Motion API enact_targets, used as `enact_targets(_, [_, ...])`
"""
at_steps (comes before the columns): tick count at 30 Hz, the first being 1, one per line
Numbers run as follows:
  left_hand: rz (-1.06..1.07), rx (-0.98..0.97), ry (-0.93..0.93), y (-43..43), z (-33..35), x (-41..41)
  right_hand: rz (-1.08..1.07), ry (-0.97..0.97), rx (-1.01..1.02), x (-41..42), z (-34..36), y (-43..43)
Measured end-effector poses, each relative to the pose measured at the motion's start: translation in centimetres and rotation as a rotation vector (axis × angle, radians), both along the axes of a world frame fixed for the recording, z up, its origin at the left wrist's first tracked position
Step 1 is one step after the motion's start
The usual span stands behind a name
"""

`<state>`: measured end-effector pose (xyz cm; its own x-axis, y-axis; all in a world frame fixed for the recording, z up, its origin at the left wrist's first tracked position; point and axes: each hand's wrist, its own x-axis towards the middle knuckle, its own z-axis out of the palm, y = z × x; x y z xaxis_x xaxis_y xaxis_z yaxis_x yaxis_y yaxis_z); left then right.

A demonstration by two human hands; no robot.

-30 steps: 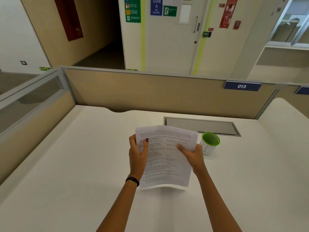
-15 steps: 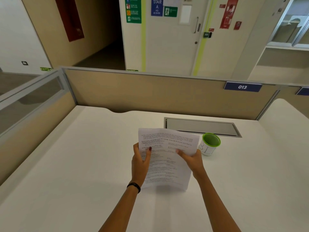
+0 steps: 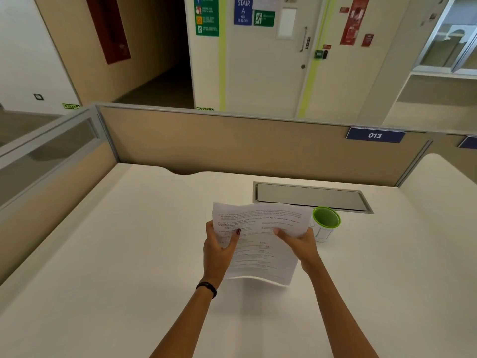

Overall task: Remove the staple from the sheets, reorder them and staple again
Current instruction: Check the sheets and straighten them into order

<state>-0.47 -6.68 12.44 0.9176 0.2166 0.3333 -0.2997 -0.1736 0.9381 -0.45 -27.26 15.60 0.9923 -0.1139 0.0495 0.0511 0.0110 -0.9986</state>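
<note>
You are standing over the white desk (image 3: pixel 129 254), holding the printed sheets (image 3: pixel 260 244) above it near its far side. Your left hand (image 3: pixel 218 250) is gripping their left edge, your right hand (image 3: pixel 299 241) their right edge, just beside a green-rimmed cup (image 3: pixel 325 223).

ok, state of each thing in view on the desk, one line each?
sheets: held up off the desk in both hands, printed side up, near edge curling.
left hand: grip shut on the sheets' left edge, thumb on top.
right hand: grip shut on the sheets' right edge.
green cup: upright on the desk, right of the sheets.
cable hatch: lid closed.
</note>
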Motion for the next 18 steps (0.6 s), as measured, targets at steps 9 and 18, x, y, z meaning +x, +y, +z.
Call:
enact_targets(9, [0.008,-0.039,0.041,-0.2,-0.4,0.0,-0.030,0.045,0.000,0.4,-0.5,0.4])
enact_targets(18, [0.026,-0.079,0.027,-0.8,1.3,0.7,0.006,0.045,-0.036,0.4,-0.4,0.2])
